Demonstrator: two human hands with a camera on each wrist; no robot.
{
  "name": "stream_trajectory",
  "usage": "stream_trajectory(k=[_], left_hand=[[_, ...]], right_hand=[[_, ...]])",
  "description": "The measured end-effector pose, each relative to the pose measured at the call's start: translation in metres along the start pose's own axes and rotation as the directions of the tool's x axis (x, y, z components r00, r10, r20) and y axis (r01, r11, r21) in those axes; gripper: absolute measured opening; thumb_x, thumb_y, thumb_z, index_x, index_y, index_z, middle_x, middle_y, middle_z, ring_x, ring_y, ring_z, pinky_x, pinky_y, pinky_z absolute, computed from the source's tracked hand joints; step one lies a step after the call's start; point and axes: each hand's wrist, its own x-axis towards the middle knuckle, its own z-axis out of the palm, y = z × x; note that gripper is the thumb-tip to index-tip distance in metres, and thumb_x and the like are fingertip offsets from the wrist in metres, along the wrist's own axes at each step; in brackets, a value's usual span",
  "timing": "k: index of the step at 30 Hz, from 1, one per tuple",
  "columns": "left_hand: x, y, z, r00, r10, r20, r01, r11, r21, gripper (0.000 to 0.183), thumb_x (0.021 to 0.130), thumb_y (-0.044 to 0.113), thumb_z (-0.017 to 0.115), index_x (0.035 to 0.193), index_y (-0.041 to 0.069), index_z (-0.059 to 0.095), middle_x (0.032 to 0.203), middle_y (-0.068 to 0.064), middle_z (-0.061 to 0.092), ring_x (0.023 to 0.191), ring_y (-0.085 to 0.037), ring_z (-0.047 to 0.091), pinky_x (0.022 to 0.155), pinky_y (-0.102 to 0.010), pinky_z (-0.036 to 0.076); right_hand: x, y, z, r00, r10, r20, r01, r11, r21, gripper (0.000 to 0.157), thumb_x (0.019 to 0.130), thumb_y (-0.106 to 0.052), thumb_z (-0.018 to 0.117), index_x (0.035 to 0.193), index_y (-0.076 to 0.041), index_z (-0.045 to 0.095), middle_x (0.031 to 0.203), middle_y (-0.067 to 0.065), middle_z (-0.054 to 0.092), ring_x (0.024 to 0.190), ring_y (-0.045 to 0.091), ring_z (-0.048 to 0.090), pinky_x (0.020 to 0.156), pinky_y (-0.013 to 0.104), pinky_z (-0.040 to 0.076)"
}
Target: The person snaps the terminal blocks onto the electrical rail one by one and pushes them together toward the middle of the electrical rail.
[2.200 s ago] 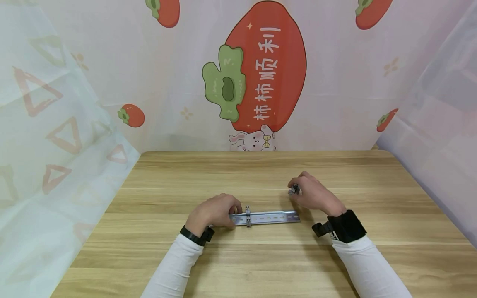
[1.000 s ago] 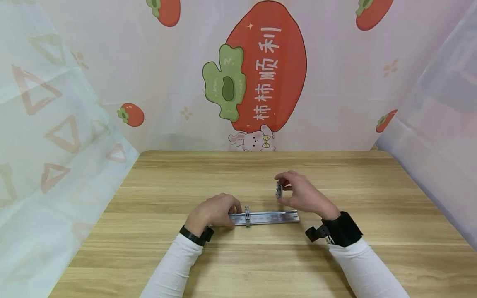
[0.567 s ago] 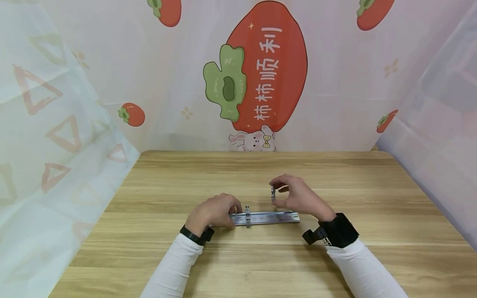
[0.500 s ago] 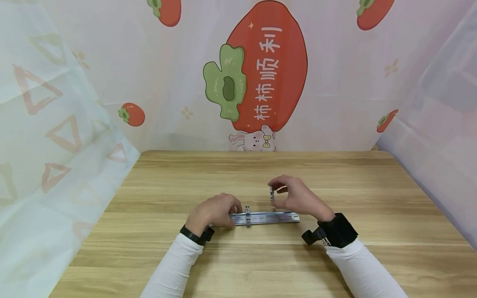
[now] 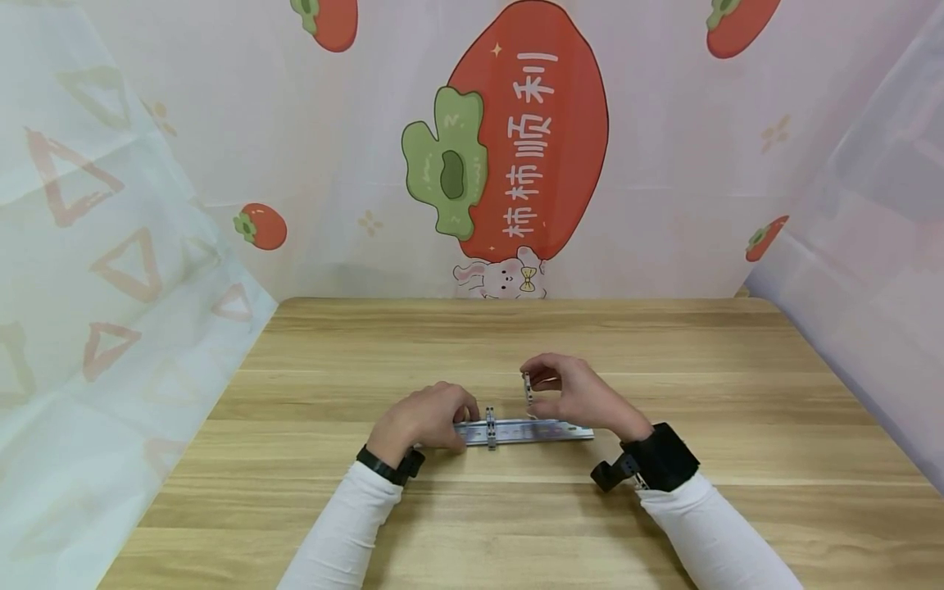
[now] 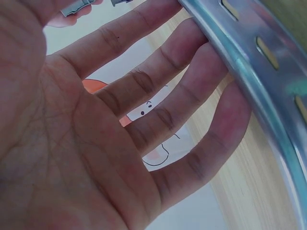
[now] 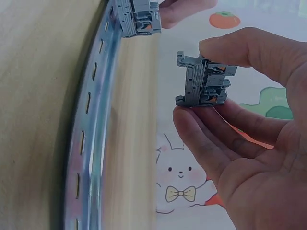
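A slotted metal DIN rail lies on the wooden table, its left part hidden under my left hand. That hand holds the rail across its width, thumb on the near edge and fingertips along the far one, as the left wrist view shows at the rail. Just right of it, a grey terminal block sits across the rail. My right hand pinches another grey terminal block by its ends between thumb and fingers. This block is upright, apart from the rail, just beyond its far edge and right of the seated block.
The wooden table extends around the rail on all sides. A printed cloth hangs behind its far edge, with more cloth at left and right. A black strap with a small camera is on the right wrist.
My right hand has carried its terminal block leftward, turned it upright, and lately lowered it towards the rail. My left hand and the rail have stayed nearly still.
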Motion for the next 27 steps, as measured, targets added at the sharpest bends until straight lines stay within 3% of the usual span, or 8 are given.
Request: stream_trajectory(k=[9,27], left_hand=[[0.001,-0.002,-0.001,1.000,0.017,-0.002,-0.017,1.000,0.007,0.035,0.063,0.020,0.077,0.097,0.020,0.066,0.082,0.005,0.056,0.073,-0.011,0.051,0.060,-0.028,0.042],[0.001,-0.001,0.000,1.000,0.003,0.006,-0.003,1.000,-0.002,0.034,0.064,0.019,0.076,0.097,0.021,0.066,0.083,0.004,0.056,0.072,-0.011,0.050,0.059,-0.028,0.041]], right_hand=[[0.002,0.000,0.008,1.000,0.009,0.030,-0.010,0.999,0.050,0.049,0.070,-0.012,0.075,0.114,-0.005,0.055,0.108,0.007,0.058,0.097,0.017,0.058,0.084,0.034,0.045],[0.005,0.006,0.021,0.996,0.013,0.090,-0.015,1.000,0.027,0.052,0.071,-0.019,0.076,0.116,-0.002,0.056,0.108,0.006,0.059,0.095,0.016,0.058,0.083,0.033,0.045]])
